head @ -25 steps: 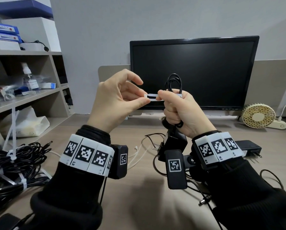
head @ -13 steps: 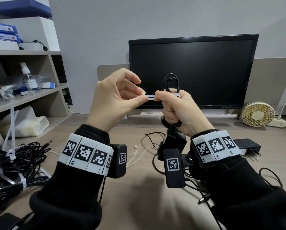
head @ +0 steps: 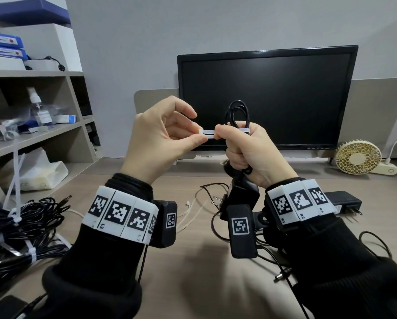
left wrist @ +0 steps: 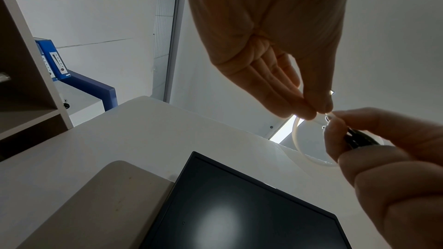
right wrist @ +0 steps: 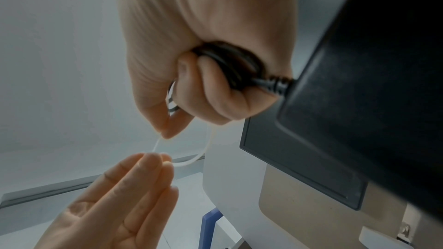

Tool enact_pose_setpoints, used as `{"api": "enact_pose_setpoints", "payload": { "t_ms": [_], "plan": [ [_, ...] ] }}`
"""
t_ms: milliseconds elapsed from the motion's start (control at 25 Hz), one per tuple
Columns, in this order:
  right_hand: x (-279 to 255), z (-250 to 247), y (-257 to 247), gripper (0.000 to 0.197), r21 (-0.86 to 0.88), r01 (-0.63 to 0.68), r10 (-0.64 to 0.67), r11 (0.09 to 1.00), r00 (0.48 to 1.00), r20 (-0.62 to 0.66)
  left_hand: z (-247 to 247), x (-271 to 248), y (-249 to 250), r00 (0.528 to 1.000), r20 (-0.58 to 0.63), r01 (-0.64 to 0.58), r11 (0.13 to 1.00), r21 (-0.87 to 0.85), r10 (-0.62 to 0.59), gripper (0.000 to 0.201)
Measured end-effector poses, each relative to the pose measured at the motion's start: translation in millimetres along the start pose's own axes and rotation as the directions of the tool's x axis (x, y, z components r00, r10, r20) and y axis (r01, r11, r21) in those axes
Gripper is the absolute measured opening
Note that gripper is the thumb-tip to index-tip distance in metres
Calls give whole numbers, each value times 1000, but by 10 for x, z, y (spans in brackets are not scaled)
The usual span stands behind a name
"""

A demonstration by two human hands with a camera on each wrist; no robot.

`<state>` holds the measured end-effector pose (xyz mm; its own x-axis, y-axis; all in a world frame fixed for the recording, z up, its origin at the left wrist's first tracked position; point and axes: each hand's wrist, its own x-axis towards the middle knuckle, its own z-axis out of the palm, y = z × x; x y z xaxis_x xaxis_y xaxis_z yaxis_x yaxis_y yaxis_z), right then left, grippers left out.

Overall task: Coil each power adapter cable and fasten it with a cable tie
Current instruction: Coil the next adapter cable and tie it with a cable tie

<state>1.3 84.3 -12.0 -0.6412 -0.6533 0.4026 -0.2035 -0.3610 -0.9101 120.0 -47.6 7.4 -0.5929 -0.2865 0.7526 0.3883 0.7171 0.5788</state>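
Note:
My right hand [head: 243, 150] is raised before the monitor, its fingers curled round a coiled black adapter cable [head: 237, 112], whose loops stick out above the fist. The black adapter block [head: 241, 196] hangs below that hand and fills the right of the right wrist view as the adapter block [right wrist: 374, 75]. A white cable tie [head: 208, 132] loops round the coil. My left hand [head: 167, 137] pinches the tie's free end between thumb and fingers, and the right thumb and forefinger hold its other end. The tie loop [right wrist: 191, 160] shows thin and white.
A heap of black cables bound with white ties [head: 15, 224] lies at the table's left. Loose white ties [head: 193, 212], another adapter [head: 345, 201] and a barrel plug [head: 282, 273] lie on the table. A monitor [head: 266, 97], small fan [head: 356, 157] and shelves [head: 36, 132] stand behind.
Both hands have stayed almost in place, shifted very slightly left and down in view. The grip on the tie and the coil is the same.

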Motion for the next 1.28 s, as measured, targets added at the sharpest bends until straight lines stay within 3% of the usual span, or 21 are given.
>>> {"api": "enact_pose_setpoints", "payload": {
  "t_ms": [400, 520, 600, 760, 840, 920, 1040, 1200, 1280],
  "plan": [
    [8, 3, 42, 13, -121, 5, -6, 993, 1000, -5, 126, -7, -46, 999, 37, -34, 999, -3, 34, 15],
    [31, 2, 83, 37, -197, -33, 17, 980, 996, -82, 137, -7, -34, 999, 38, -6, 998, -68, 9, 17],
    [34, 21, 95, 39, -112, -82, 71, 990, 992, -100, 150, -6, -18, 999, 21, 31, 985, -172, -28, 19],
    [-25, 78, 28, 37, 100, -289, 272, 952, 950, 156, 204, -18, 5, 994, 75, 101, 928, -358, -79, 31],
    [-19, 64, 32, 58, 126, -296, 265, 947, 940, 216, 203, -11, 5, 992, 92, 114, 924, -365, -86, 38],
    [16, 5, 45, 79, 108, -242, 226, 964, 963, 145, 191, -1, -10, 990, 87, 128, 944, -305, -106, 41],
    [27, -16, 43, 37, -14, -151, 151, 988, 988, 14, 197, 4, -34, 991, 73, 130, 964, -232, -116, 39],
    [27, -116, -8, 28, -30, -137, 132, 990, 982, -133, 36, 17, -112, 984, 55, 179, 959, -221, -171, 36],
    [45, -192, -29, 46, -1, -150, 147, 989, 971, -190, -118, 23, -202, 974, 47, 227, 948, -222, -222, 37]
  ]
}}
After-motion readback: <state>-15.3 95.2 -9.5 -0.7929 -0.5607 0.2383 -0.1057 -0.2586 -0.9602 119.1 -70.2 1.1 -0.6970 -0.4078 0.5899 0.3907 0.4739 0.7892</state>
